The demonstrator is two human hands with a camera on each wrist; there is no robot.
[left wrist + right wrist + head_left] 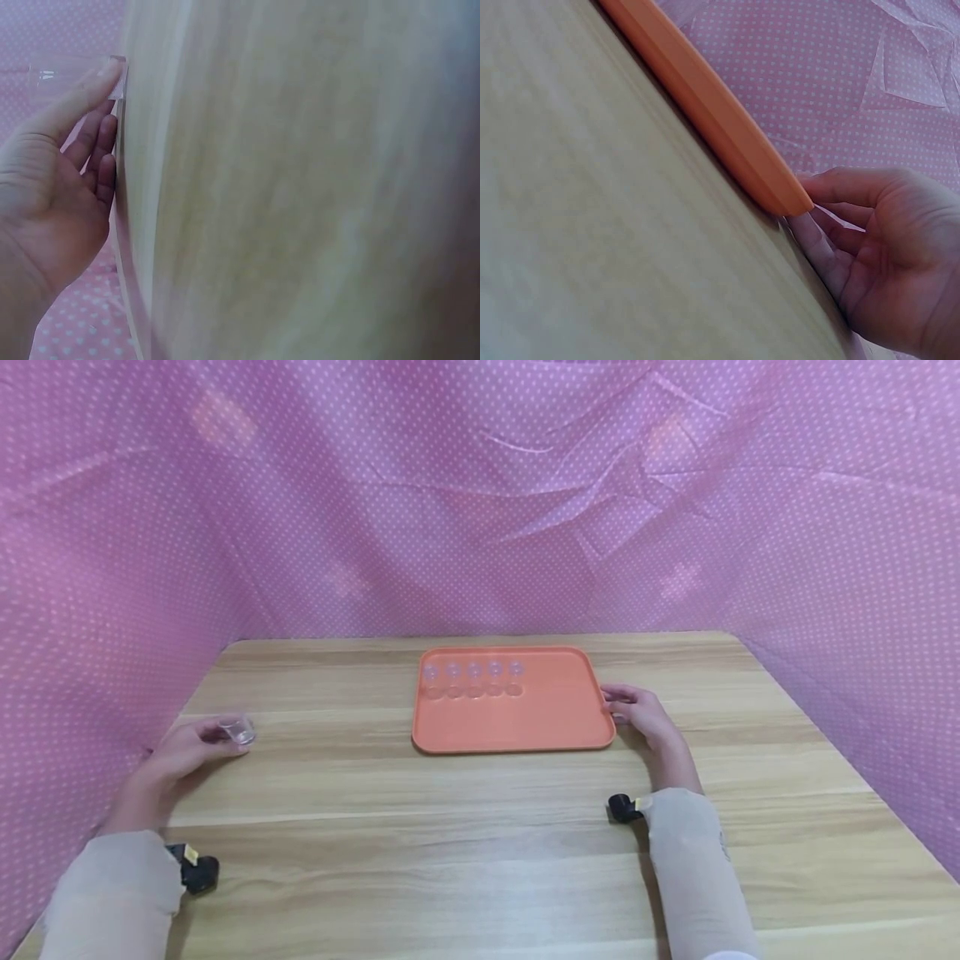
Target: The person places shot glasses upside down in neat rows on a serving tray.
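At the left of the table, my left hand [187, 750] holds a small clear plastic cup [239, 730] between thumb and fingers. The left wrist view shows the thumb along the cup's side and the other fingers loosely bent below. An orange tray [555, 718] lies flat near the back middle. My right hand [641, 714] grips its right rim, thumb on the edge and fingers beside and under it, as the right wrist view shows. On the tray's left half, several small clear round shapes [474, 671] form two rows; whether these are separate cups I cannot tell.
The wooden table [420, 843] reaches to a pink dotted curtain [465, 543] at the back and both sides. A black wrist camera [198, 872] is strapped to the left sleeve, another black camera [624, 808] to the right.
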